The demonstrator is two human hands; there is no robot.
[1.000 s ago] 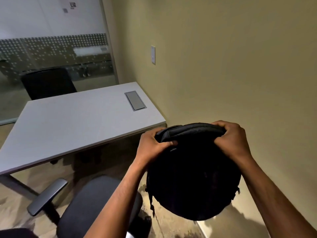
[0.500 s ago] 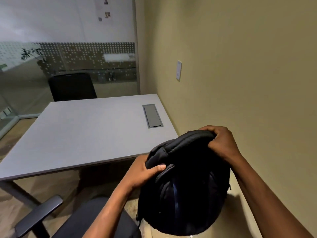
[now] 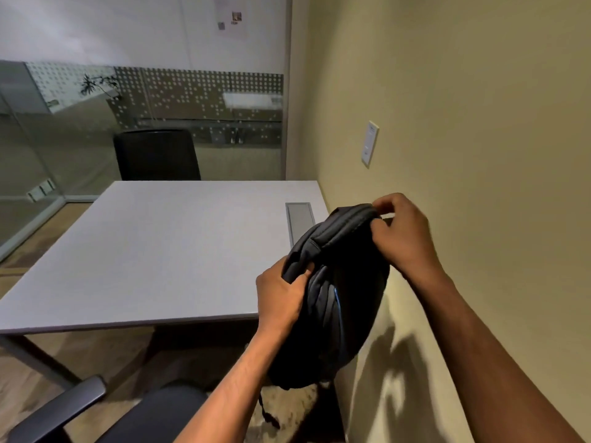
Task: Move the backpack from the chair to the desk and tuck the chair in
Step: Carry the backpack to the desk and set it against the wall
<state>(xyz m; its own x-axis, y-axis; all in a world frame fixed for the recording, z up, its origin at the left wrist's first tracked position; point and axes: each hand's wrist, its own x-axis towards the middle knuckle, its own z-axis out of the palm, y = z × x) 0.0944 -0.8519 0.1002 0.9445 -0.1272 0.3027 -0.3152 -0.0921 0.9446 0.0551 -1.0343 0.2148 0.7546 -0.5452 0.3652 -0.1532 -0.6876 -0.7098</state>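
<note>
A black backpack (image 3: 332,302) hangs in the air at the near right corner of the grey desk (image 3: 160,251), its top over the desk's edge and its bottom below desk height. My left hand (image 3: 281,298) grips its left side near the top. My right hand (image 3: 399,235) holds its upper right end. Below, at the bottom left, is the black office chair (image 3: 150,417) with a grey armrest (image 3: 57,410); its seat holds nothing and it stands pulled out from the desk.
A beige wall (image 3: 463,155) runs close along the right side, with a white wall plate (image 3: 370,143). A grey cable hatch (image 3: 299,219) is set in the desk. A second black chair (image 3: 156,155) stands behind the desk, before a glass partition.
The backpack has risen from chair height up to the desk's corner and moved forward. Both hands kept their grip; the bag has tilted, its top turned toward the wall.
</note>
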